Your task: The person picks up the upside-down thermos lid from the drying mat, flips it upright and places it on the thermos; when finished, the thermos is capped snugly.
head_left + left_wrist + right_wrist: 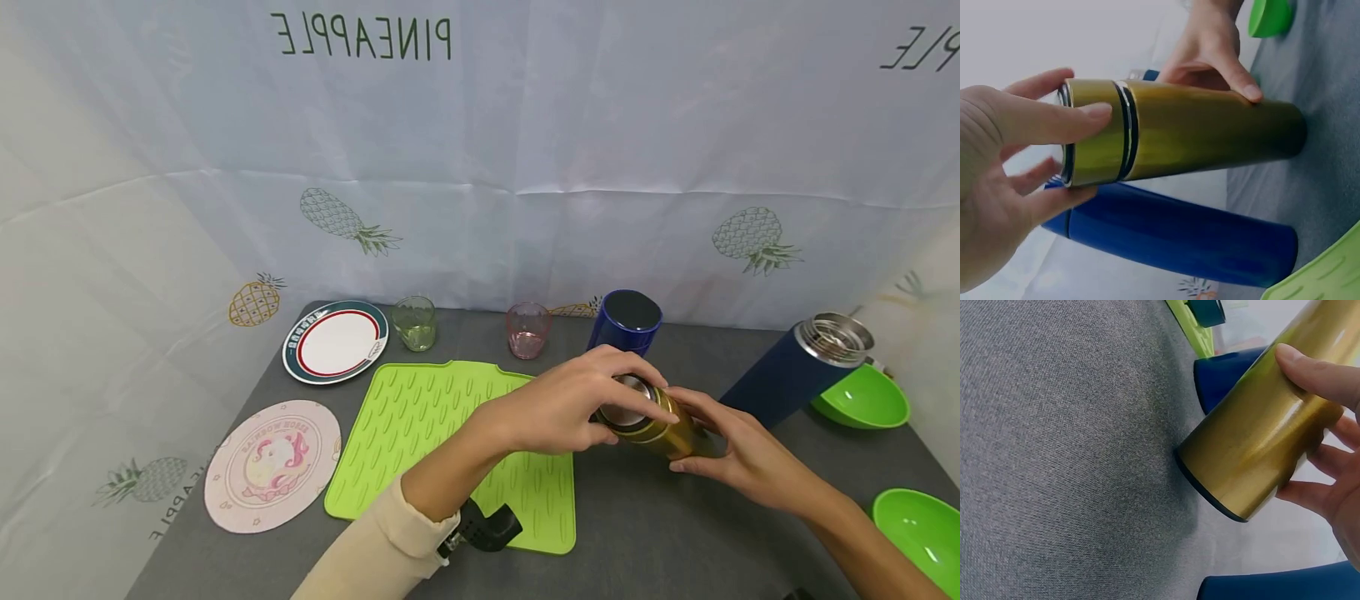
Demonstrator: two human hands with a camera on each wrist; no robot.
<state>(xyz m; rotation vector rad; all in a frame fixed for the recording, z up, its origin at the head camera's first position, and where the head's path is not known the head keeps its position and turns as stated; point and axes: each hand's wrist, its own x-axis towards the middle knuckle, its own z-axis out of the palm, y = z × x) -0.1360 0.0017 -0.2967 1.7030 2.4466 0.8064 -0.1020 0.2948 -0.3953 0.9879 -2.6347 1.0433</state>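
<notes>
A gold thermos (678, 437) stands between both hands, right of the green mat. My left hand (577, 396) grips its gold lid (1094, 164) from above, thumb and fingers spread around the rim. Black and silver bands run between lid and body in the left wrist view. My right hand (757, 458) holds the body lower down, thumb on one side and fingers on the other. The thermos's base (1216, 487) is at the grey tabletop; whether it rests fully flat I cannot tell. Just behind is a blue thermos (624, 325) with a dark top.
A lidless navy thermos (780, 375) stands at right, with green bowls (862, 400) near it. A ribbed green mat (420, 433) lies at left-centre. Beyond it are a green glass (415, 323), a pink glass (527, 331), a plate (335, 342) and a round pink mat (272, 467).
</notes>
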